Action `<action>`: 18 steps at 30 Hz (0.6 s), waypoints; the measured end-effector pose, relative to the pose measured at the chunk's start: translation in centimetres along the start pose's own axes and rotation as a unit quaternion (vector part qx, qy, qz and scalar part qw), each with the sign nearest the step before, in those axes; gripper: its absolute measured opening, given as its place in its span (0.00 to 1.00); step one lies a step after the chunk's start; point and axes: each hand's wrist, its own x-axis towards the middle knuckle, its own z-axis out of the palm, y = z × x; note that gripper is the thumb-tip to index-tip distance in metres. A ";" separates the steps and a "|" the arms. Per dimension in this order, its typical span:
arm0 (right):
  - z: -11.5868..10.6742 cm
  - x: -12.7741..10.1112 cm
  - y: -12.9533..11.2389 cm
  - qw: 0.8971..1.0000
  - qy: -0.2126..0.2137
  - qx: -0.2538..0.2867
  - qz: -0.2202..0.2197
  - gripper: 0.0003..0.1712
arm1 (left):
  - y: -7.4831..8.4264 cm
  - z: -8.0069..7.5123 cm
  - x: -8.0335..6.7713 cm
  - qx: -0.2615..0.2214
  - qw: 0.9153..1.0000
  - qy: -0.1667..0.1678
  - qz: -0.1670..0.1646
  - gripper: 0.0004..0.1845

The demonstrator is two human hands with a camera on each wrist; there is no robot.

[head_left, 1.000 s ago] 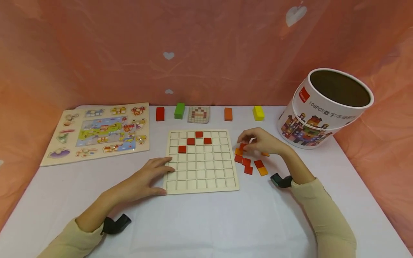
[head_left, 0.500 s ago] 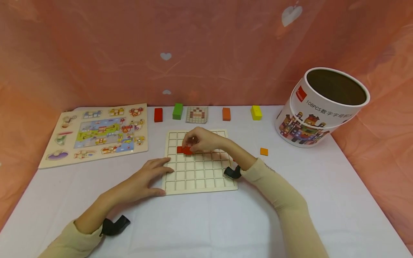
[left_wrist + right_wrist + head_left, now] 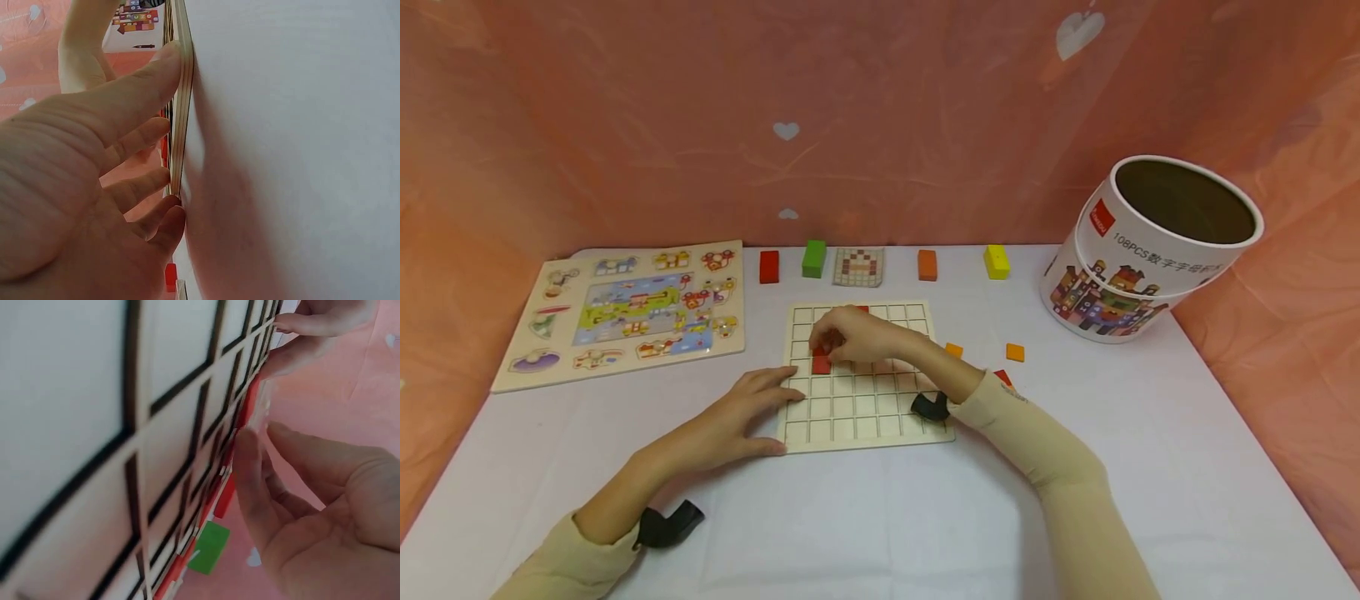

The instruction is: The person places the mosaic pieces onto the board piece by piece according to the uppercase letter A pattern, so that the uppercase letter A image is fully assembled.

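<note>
Your left hand (image 3: pixel 730 421) rests spread against grid board's (image 3: pixel 865 429) left edge, gripping nothing. Your right hand (image 3: pixel 865 335) curls at red tile (image 3: pixel 821 365), fingers slightly parted; hold unclear. Sideways brush could unseat tile.

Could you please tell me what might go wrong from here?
The right hand has its fingers at the red tile and might nudge it askew. The left hand touches the grid board at its edge; a push there could shift the board. The right forearm is close to an orange tile and might knock it away.
</note>
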 end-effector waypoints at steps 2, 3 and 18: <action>0.1 -0.5 -0.3 0.999 0.015 -0.036 0.007 0.12 | 0.0 0.0 0.0 0.000 1.000 0.000 0.000 0.30; 0.1 -0.8 -0.5 0.998 0.020 -0.064 0.008 0.12 | 0.0 0.0 0.0 -0.001 1.000 0.000 0.000 0.30; 2.6 -5.7 -2.3 0.963 -0.104 -0.243 0.053 0.49 | 0.2 0.1 0.0 0.008 1.000 0.010 0.011 0.31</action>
